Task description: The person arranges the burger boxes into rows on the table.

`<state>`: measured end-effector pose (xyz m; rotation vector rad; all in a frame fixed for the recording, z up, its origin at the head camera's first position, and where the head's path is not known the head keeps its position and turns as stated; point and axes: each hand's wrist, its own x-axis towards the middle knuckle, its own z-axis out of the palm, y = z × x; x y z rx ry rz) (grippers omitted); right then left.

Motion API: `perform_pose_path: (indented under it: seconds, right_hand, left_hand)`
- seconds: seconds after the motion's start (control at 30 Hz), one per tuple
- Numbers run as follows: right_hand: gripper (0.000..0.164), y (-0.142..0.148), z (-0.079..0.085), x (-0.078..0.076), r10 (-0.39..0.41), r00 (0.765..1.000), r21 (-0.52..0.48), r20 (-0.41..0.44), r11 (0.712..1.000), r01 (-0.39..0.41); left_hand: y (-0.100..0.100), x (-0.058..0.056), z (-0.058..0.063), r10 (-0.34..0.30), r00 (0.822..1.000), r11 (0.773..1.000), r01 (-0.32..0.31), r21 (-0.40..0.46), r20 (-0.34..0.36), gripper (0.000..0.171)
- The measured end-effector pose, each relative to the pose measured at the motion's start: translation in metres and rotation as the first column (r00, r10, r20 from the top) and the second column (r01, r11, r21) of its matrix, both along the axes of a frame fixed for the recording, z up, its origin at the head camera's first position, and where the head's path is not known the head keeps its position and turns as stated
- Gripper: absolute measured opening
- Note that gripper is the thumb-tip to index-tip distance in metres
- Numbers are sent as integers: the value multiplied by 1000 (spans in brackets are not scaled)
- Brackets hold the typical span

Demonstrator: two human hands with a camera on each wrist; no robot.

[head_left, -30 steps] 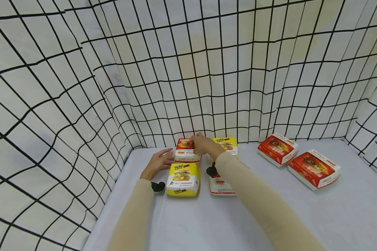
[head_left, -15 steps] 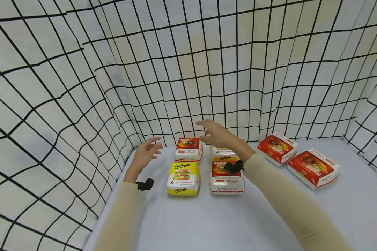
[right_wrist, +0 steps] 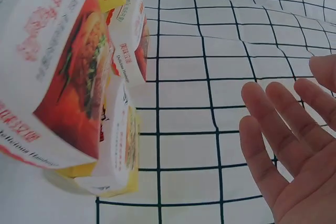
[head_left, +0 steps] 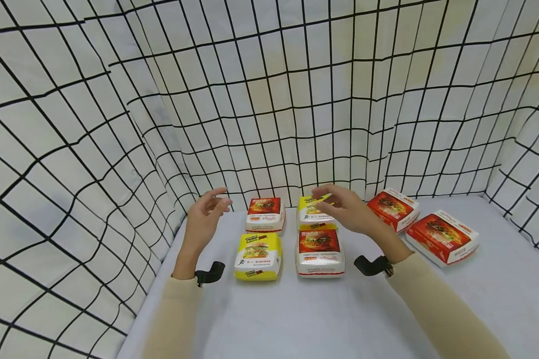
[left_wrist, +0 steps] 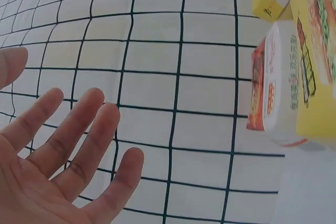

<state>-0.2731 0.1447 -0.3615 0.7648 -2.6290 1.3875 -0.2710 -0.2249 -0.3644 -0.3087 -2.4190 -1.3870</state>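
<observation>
Four-square on the white table stand hamburger boxes: a far-left red-and-white box [head_left: 264, 217], a near-left yellow box [head_left: 258, 255], a far-right yellow box [head_left: 312, 215] and a near-right red-and-white box [head_left: 320, 254]. My left hand [head_left: 203, 219] is raised to the left of them, holding nothing; its fingers [left_wrist: 86, 135] are spread and loosely bent in the left wrist view. My right hand [head_left: 352, 209] hovers to the right, hiding part of the far-right yellow box in the head view. In the right wrist view, relaxed fingers [right_wrist: 291, 124] stand apart from the boxes.
Farther right, two more red hamburger boxes lie at an angle, a rear one [head_left: 393, 209] and a nearer one [head_left: 442, 238]. White walls with a black grid [head_left: 269, 99] enclose the table at the back and sides.
My right hand has left the far-left red box and moved right, clear of the boxes. My left hand has drawn back left and lifted from beside that box. The boxes stay put.
</observation>
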Motion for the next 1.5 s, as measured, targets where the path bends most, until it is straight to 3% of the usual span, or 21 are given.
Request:
perform_pose_path:
  seconds: [0.2, 0.33, 0.5, 0.67, 0.93, 1.1, 1.27, 1.5]
  right_hand:
    - [31, 28, -23, 13, -68, 998, -44, 6, 997, 68]
    - [30, 54, -38, 23, -98, 995, -71, -10, 993, 97]
    - [30, 85, -53, 35, -142, 990, -85, -10, 986, 141]
    - [32, 111, -55, 46, -220, 976, -65, -8, 974, 219]
    - [34, 147, -52, 59, -294, 953, -72, -67, 954, 290]
    - [41, 171, -49, 66, -381, 921, -24, -77, 925, 380]
    - [49, 193, -49, 70, -477, 878, 27, -51, 878, 478]
    - [53, 213, -54, 72, -549, 836, 21, -18, 835, 549]
  left_hand:
    - [24, 14, -4, -46, 997, 995, 50, 81, -60, 29]
    - [51, 20, -15, -134, 990, 986, 137, 100, -37, 26]
    - [90, 26, -27, -251, 968, 965, 250, 80, 10, 28]
    - [123, 28, -36, -355, 934, 930, 349, 112, 42, 28]
    - [170, 30, -42, -507, 859, 856, 491, 162, 77, 37]
    - [194, 31, -42, -550, 831, 826, 526, 200, 85, 36]
    - [216, 31, -41, -558, 823, 822, 532, 200, 103, 40]
    - [249, 34, -40, -590, 800, 792, 550, 266, 104, 41]
